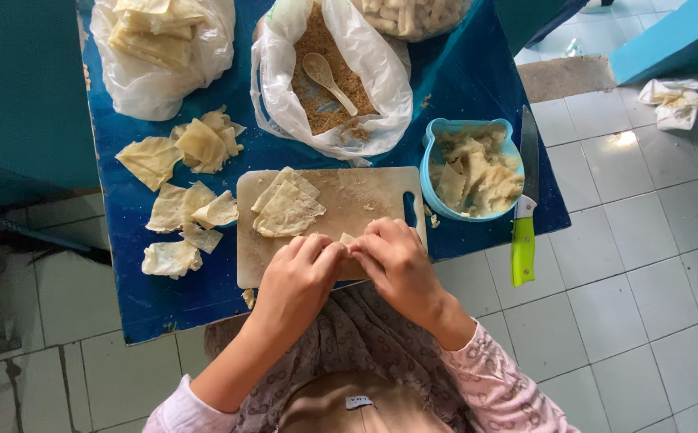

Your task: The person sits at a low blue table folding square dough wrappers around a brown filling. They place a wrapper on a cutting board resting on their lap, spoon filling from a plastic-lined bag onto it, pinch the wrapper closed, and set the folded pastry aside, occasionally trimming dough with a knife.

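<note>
- Blue table (461, 72): painted top, scuffed and flecked with crumbs; its near edge meets the person's lap.
- Floor (653, 265): pale square tiles with dark grout to the right and below the table; a crumpled white wrapper (680, 100) lies on it at the right.
- Teal wall or panel (20, 88): borders the table on the left.
- Cutting board (365, 196): pale, rectangular, slot handle at its right end; lies at the table's near edge.
- Left hand (297, 281) and right hand (397, 261): meeting over the board's near edge, fingers of both pinched shut on 1 small piece of dough wrapper (348, 238), of which only a corner shows between the fingertips.
- Stack of wrappers (287, 208): flat triangular sheets on the board's left half, just beyond the hands.
- Loose wrappers (184, 180): several scattered on the table left of the board.
- White plastic bag (156, 88): far left corner, holds more folded sheets.
- Bag of brown crumbly filling (325, 80): open, with a pale spoon (326, 78) resting in it.
- Light blue bowl (467, 127): right of the board, filled with pale scraps.
- Knife (525, 200): green handle overhanging the table's right edge, blade pointing away.
</note>
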`<control>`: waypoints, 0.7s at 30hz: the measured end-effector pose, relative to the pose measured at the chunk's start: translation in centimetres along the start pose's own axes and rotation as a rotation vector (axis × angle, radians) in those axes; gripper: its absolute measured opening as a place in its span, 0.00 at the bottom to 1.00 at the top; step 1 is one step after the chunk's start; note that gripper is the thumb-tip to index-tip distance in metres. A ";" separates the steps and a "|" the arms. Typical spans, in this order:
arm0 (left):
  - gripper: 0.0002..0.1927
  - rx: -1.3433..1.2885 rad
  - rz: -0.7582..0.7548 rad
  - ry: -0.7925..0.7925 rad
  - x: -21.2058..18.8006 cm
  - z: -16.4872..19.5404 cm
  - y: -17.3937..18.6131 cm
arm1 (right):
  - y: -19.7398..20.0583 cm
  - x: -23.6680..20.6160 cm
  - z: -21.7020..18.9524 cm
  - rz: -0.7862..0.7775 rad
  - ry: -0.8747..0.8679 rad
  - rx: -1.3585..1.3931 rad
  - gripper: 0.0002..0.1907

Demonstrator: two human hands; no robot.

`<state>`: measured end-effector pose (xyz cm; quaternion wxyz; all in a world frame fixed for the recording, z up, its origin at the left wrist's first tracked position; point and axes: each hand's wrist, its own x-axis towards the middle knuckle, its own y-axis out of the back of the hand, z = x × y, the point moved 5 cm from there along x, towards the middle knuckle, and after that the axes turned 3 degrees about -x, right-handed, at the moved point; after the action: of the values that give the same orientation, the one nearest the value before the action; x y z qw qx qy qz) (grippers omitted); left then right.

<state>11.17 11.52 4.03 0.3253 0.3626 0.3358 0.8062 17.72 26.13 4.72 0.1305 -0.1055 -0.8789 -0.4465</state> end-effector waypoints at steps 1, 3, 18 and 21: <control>0.12 0.059 0.011 -0.009 -0.3 0.1 -0.2 | 0.1 -0.3 -0.1 0.022 0.038 -0.044 0.06; 0.16 0.180 0.037 -0.027 -0.9 0.2 -0.8 | 0.0 -0.7 -0.3 0.067 0.120 -0.133 0.09; 0.30 0.813 -0.015 0.158 -2.1 2.8 -2.8 | -2.4 -1.9 -2.1 -0.093 0.104 -0.831 0.31; 0.31 0.890 -0.040 0.171 -0.3 1.6 -2.4 | -2.9 0.0 -1.2 -0.133 0.064 -0.984 0.36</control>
<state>13.27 13.14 2.88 0.1246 0.3928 0.6822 0.6040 17.06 23.46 3.23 0.0633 -0.0845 -0.5646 -0.8186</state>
